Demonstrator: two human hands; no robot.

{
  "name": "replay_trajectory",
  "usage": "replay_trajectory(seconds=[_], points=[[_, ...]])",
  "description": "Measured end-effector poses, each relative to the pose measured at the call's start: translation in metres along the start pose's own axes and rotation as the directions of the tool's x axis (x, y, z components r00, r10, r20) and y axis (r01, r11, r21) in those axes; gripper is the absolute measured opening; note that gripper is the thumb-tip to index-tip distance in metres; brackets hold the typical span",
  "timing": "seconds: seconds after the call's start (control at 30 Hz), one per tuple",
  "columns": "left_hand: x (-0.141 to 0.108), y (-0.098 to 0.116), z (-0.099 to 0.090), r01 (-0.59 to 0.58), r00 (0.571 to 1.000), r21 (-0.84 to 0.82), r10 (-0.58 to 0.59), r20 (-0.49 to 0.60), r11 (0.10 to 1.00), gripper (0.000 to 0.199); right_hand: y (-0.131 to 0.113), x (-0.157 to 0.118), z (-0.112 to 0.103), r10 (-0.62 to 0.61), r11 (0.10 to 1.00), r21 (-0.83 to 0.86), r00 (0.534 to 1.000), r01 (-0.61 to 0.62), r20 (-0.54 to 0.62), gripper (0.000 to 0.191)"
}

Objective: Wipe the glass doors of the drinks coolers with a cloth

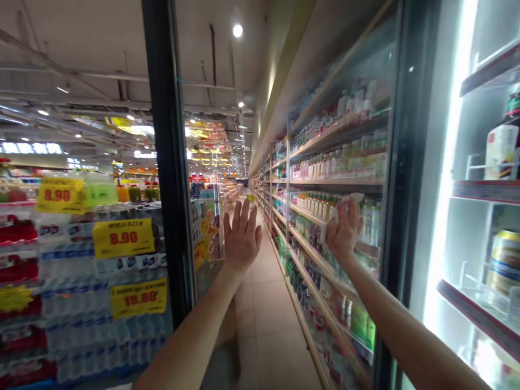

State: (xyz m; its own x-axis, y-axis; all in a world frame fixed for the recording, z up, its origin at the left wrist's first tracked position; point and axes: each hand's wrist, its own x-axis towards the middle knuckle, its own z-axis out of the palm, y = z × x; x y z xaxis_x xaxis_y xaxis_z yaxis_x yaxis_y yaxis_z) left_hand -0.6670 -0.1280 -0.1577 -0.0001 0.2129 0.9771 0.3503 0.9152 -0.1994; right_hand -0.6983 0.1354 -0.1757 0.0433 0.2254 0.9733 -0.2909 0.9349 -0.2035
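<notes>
An opened glass door (280,325) in a dark frame stands in front of me. My left hand (242,238) lies flat toward the glass with its fingers spread, holding nothing. On the right side of the pane, my right hand (344,233) presses a pale, thin cloth (356,197) against the glass. Its edges show above the fingers and beside the thumb; the rest is hidden under the palm. Through and on the glass I see shelves of bottles (320,208), partly blurred.
To the right is a lit cooler with shelves (487,190), a bottle (501,146) and a gold can (505,260). At left stand stacked packs of bottled water (77,303) with yellow price signs (124,238). The door's dark frame (164,135) rises between.
</notes>
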Motion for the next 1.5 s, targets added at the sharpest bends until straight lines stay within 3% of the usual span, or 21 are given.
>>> replay_trajectory(seconds=[0.07,0.1,0.17,0.23,0.33,0.4,0.5,0.53,0.6,0.67,0.73,0.83,0.93,1.0,1.07,1.13,1.2,1.27,1.33,1.43,1.5], points=[[0.0,0.001,0.0,-0.005,1.0,0.011,0.005,-0.012,1.0,0.049,-0.002,0.003,0.002,0.105,0.994,-0.005,0.993,-0.105,-0.052,0.052],[0.0,0.002,0.0,-0.009,1.0,0.019,0.009,-0.019,1.0,0.049,-0.012,0.0,0.004,0.072,0.997,0.01,0.996,-0.072,-0.044,0.052],[0.0,0.001,0.001,-0.013,1.0,0.028,0.014,-0.027,1.0,0.05,-0.047,-0.015,0.007,-0.142,0.988,0.068,0.989,0.14,0.027,0.053],[-0.001,-0.001,0.002,-0.017,1.0,0.024,0.017,-0.024,1.0,0.05,-0.083,-0.032,0.009,-0.391,0.916,0.146,0.915,0.375,0.101,0.051],[-0.001,-0.004,0.003,-0.018,1.0,0.006,0.018,-0.013,1.0,0.05,-0.097,-0.047,0.008,-0.532,0.844,0.191,0.828,0.501,0.179,0.046],[-0.001,-0.005,0.003,-0.019,1.0,0.002,0.019,-0.004,1.0,0.049,-0.069,-0.045,0.003,-0.453,0.89,0.144,0.872,0.432,0.186,0.045],[-0.001,-0.003,0.003,-0.011,1.0,0.011,0.011,0.001,1.0,0.05,-0.003,-0.03,-0.005,-0.151,0.988,0.026,0.987,0.15,0.054,0.047],[-0.001,-0.002,0.003,-0.005,1.0,0.011,0.005,0.0,1.0,0.05,0.015,-0.025,-0.006,0.015,1.0,-0.009,1.0,-0.015,-0.018,0.048],[-0.001,-0.001,0.005,0.003,1.0,0.01,-0.003,-0.01,1.0,0.051,0.029,-0.021,-0.005,0.231,0.971,-0.025,0.964,-0.236,-0.135,0.048],[-0.001,-0.001,0.007,-0.003,1.0,0.018,0.004,-0.029,1.0,0.052,0.012,-0.027,-0.001,0.219,0.975,-0.012,0.966,-0.223,-0.14,0.049],[-0.001,-0.003,0.008,-0.022,0.998,0.036,0.024,-0.053,0.999,0.052,-0.026,-0.04,0.004,0.008,1.0,0.02,1.0,-0.008,-0.03,0.05],[-0.001,-0.006,0.01,-0.047,0.996,0.051,0.051,-0.068,0.998,0.052,-0.075,-0.059,0.01,-0.297,0.953,0.11,0.945,0.283,0.14,0.052],[-0.001,-0.008,0.01,-0.049,0.996,0.055,0.053,-0.07,0.997,0.052,-0.07,-0.062,0.008,-0.382,0.923,0.121,0.91,0.366,0.16,0.052],[-0.001,-0.008,0.01,-0.049,0.996,0.059,0.053,-0.075,0.997,0.052,-0.039,-0.055,0.004,-0.298,0.954,0.062,0.948,0.293,0.109,0.05],[-0.001,-0.006,0.01,-0.044,0.996,0.065,0.049,-0.078,0.997,0.053,-0.003,-0.043,-0.001,-0.108,0.994,-0.008,0.993,0.108,0.042,0.05],[-0.001,-0.005,0.009,-0.039,0.996,0.068,0.044,-0.078,0.997,0.053,0.019,-0.032,-0.003,0.116,0.992,-0.044,0.993,-0.118,-0.038,0.051],[-0.001,-0.004,0.009,-0.037,0.996,0.069,0.043,-0.08,0.997,0.053,0.017,-0.028,-0.002,0.226,0.972,-0.044,0.971,-0.23,-0.079,0.051],[-0.001,-0.004,0.009,-0.041,0.995,0.063,0.046,-0.083,0.997,0.054,-0.009,-0.034,-0.001,0.126,0.992,-0.022,0.991,-0.126,-0.035,0.051],[-0.001,-0.005,0.01,-0.043,0.995,0.055,0.047,-0.084,0.998,0.054,-0.044,-0.046,0.002,-0.149,0.988,0.044,0.985,0.146,0.09,0.051],[-0.001,-0.008,0.01,-0.055,0.995,0.048,0.059,-0.085,0.997,0.053,-0.073,-0.064,0.002,-0.497,0.867,0.171,0.838,0.468,0.224,0.048],[-0.001,-0.009,0.011,-0.059,0.995,0.052,0.063,-0.083,0.997,0.053,-0.059,-0.069,-0.002,-0.527,0.85,0.163,0.815,0.502,0.24,0.046]])
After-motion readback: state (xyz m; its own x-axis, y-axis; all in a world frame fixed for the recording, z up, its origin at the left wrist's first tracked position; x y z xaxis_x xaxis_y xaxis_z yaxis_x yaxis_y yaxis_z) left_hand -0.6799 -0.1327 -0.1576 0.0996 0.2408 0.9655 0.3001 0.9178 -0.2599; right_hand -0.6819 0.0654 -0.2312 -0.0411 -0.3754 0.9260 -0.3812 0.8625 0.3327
